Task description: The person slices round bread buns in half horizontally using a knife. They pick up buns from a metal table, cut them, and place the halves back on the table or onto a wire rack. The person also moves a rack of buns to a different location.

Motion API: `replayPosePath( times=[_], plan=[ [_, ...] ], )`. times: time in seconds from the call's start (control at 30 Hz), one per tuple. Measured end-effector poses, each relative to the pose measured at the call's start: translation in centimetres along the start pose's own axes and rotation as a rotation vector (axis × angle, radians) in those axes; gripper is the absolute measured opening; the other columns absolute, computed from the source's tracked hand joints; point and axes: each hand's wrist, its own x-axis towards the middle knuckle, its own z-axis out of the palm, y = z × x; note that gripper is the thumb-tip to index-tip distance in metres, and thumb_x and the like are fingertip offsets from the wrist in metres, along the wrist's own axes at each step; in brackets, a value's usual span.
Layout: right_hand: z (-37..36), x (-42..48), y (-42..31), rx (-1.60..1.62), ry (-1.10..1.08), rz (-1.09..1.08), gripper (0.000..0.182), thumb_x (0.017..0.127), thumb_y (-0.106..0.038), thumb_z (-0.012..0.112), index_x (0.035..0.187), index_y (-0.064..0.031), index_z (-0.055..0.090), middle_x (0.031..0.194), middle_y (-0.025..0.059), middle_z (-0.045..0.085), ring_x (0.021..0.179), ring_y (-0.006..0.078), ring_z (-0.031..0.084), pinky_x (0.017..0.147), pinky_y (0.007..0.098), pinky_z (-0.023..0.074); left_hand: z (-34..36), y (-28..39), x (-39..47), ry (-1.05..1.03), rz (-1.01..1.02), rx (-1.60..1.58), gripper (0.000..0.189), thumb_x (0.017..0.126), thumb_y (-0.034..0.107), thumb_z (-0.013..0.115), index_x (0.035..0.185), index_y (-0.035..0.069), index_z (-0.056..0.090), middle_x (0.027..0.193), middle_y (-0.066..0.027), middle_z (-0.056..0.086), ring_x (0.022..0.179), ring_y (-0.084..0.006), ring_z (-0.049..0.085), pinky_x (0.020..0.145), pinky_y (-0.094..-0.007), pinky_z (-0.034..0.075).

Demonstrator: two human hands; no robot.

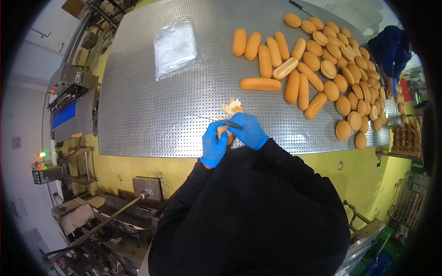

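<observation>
Both hands wear blue gloves and work close together at the near edge of a perforated metal table [145, 114]. My left hand [214, 143] grips a piece of bread roll [222, 131], partly hidden by the fingers. In my right hand [248, 129] is a knife [236, 125] with a black handle, its thin blade pointing left across the top of the left hand. Just beyond the hands lies a torn piece of bun [231, 107], its pale crumb showing.
Several long rolls [266, 62] lie to the right, past them a spread of round buns [355, 79]. A clear plastic bag stack [175, 48] rests far left. Another dark tool [298, 6] lies at the far edge. A person in dark blue [390, 51] stands at far right. Machinery [74, 89] flanks the left.
</observation>
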Motion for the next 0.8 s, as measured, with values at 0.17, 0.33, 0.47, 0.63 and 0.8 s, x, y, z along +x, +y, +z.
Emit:
replayPosePath(
  times=[0.17, 0.33, 0.47, 0.63, 0.8],
  plan=[
    [0.9, 0.5, -0.9, 0.042, 0.251, 0.188, 0.016, 0.082, -0.012, 0.069, 0.089, 0.0012, 0.064, 0.075, 0.0121, 0.065, 0.069, 0.0191, 0.063, 0.064, 0.0335, 0.0488, 0.2, -1.0, -0.2, 0.095, 0.05, 0.073, 0.022, 0.083, 0.005, 0.058, 0.104, 0.0, 0.057, 0.095, -0.0118, 0.063, 0.089, -0.0191, 0.061, 0.082, -0.0324, 0.048],
    [-0.4, 0.6, 3.0, 0.069, 0.432, 0.43, 0.02, 0.085, -0.016, 0.068, 0.094, 0.0019, 0.065, 0.08, 0.0119, 0.068, 0.072, 0.0142, 0.062, 0.066, 0.0314, 0.0495, 0.1, -1.1, -0.3, 0.206, 0.116, -0.083, 0.024, 0.082, 0.001, 0.056, 0.106, 0.001, 0.055, 0.101, -0.0112, 0.06, 0.095, -0.019, 0.058, 0.088, -0.0314, 0.046],
    [-1.5, -0.2, 4.8, 0.112, 0.409, 0.436, 0.021, 0.084, -0.018, 0.071, 0.095, -0.0007, 0.066, 0.081, 0.0063, 0.068, 0.074, 0.0109, 0.061, 0.068, 0.0287, 0.0497, -0.8, -1.1, 0.0, 0.217, 0.021, -0.3, 0.027, 0.083, -0.002, 0.054, 0.109, 0.001, 0.053, 0.109, -0.0099, 0.056, 0.103, -0.0179, 0.055, 0.093, -0.0312, 0.043],
    [-0.5, -0.3, 0.0, 0.293, 0.261, 0.404, 0.03, 0.082, -0.019, 0.074, 0.103, -0.0003, 0.065, 0.085, 0.0044, 0.065, 0.077, 0.0101, 0.059, 0.074, 0.0271, 0.0495, -0.5, -0.9, -0.1, 0.19, 0.038, -0.238, 0.026, 0.082, -0.003, 0.055, 0.107, 0.001, 0.053, 0.106, -0.0092, 0.057, 0.099, -0.0172, 0.055, 0.091, -0.0298, 0.044],
    [1.2, -0.7, 0.2, 0.169, 0.192, 0.259, 0.029, 0.081, -0.021, 0.073, 0.094, 0.0037, 0.064, 0.082, 0.0136, 0.068, 0.077, 0.0191, 0.066, 0.07, 0.0341, 0.051, 0.6, -0.8, -0.1, 0.128, 0.095, -0.048, 0.017, 0.081, -0.001, 0.06, 0.096, 0.002, 0.054, 0.092, -0.0097, 0.058, 0.086, -0.0165, 0.057, 0.078, -0.0294, 0.045]
  ],
)
